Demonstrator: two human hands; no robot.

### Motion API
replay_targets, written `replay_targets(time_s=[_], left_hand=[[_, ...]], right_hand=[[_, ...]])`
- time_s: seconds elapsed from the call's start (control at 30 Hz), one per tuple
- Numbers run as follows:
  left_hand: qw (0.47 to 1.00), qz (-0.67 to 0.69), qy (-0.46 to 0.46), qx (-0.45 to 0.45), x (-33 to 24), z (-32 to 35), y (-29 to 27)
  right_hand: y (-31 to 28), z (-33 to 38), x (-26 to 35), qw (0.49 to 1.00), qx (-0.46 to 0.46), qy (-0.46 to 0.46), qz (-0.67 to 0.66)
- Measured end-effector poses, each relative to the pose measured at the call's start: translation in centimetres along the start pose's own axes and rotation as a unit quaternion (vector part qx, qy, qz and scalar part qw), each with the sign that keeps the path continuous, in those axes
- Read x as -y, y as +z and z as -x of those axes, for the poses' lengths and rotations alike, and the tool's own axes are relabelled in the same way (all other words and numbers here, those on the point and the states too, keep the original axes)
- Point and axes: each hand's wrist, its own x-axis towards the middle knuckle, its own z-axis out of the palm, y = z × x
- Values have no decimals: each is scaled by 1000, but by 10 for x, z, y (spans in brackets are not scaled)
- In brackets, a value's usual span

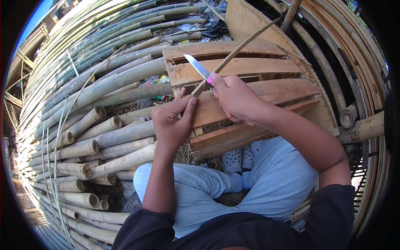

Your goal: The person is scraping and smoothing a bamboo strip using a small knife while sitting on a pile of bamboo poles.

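Note:
A long, thin bamboo strip [246,43] runs slantwise from my left hand up to the far right. My left hand [173,116] grips its near end between thumb and fingers. Wrapped round a knife handle is my right hand [235,98], with the pink end of the handle showing by the thumb. The knife's bright blade [196,66] points up and to the left and crosses the strip just beyond my left fingers. Most of the handle is hidden in my fist. Below both hands lies a slatted wooden pallet [250,66].
Stacked bamboo poles [104,87] fill the left side, several cut ends facing my left arm. Thin split strips [54,166] lie over them. A curved tan board [271,29] and more poles [325,54] stand at the right. Plastic litter [158,85] sits beside the pallet.

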Motion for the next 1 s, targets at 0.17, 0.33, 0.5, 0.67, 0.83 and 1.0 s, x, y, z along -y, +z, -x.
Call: replay_targets(time_s=[0.17,0.33,0.5,0.67,0.83,1.0], left_hand=[[1000,7,-8,-3,-2,-1,0],[1000,2,-4,-9,-4,-1,1],[1000,-10,-2,1,-5,-1,-1],[1000,-2,11,6,-5,-2,1],[1000,-9,6,12,-3,-2,0],[1000,-10,2,20,-4,-2,-1]], right_hand=[[-5,-1,6,988,59,74,-122],[-19,-3,3,945,157,103,-267],[-15,-4,6,999,19,6,30],[-4,-3,-9,932,-120,-212,267],[-4,7,12,992,-6,-18,125],[-6,5,13,994,45,95,-32]])
